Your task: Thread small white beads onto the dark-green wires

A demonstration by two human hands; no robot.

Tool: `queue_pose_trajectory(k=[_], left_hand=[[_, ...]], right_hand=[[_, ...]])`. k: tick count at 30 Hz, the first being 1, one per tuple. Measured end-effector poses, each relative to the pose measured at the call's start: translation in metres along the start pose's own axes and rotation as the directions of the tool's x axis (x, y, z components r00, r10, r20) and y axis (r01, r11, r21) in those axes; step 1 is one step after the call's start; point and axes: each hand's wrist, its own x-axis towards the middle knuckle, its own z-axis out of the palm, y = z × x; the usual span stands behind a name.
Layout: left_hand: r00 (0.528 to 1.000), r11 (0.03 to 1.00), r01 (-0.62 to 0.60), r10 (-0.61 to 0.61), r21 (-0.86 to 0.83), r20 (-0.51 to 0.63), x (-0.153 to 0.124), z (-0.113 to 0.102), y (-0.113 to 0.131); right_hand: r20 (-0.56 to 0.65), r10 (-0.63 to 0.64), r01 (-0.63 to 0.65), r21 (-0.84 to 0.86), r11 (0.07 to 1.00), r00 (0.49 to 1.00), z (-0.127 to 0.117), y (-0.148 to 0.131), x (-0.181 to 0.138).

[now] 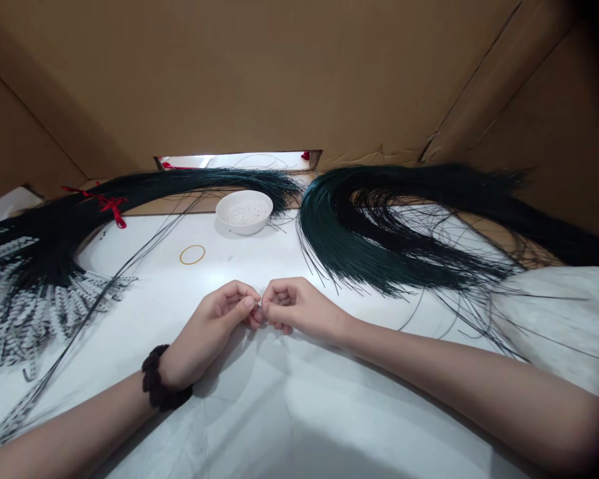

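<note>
My left hand (222, 316) and my right hand (302, 309) meet over the white work surface, fingertips almost touching. Thumb and forefinger of each are pinched together. A tiny dark bit shows between the two pinches, too small to name. Beyond the hands stands a white bowl (225, 225) holding many small clear or whitish pieces. A yellow rubber band (180, 256) lies to the left of the bowl. Past my right hand, a curved bundle of dark green-black strands (339, 246) rests with its loose ends fanned toward me.
Cardboard walls (279, 80) enclose the back and sides, with a low slot (259, 159) behind the bowl. Another dark bundle (50, 239), bound with red ties (110, 203), lies left, its ends in black-and-white patterned pieces (54, 319). Whitish plastic sheeting (569, 332) lies right.
</note>
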Motion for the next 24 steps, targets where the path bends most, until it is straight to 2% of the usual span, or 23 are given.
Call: queue_pose_trajectory(k=[24], left_hand=[[0.999, 0.999, 0.032, -0.033, -0.041, -0.022, 0.0024, -0.0007, -0.0009]], right_hand=[[-0.002, 0.032, -0.032, 0.025, 0.999, 0.999, -0.0008, -0.0024, 0.0006]])
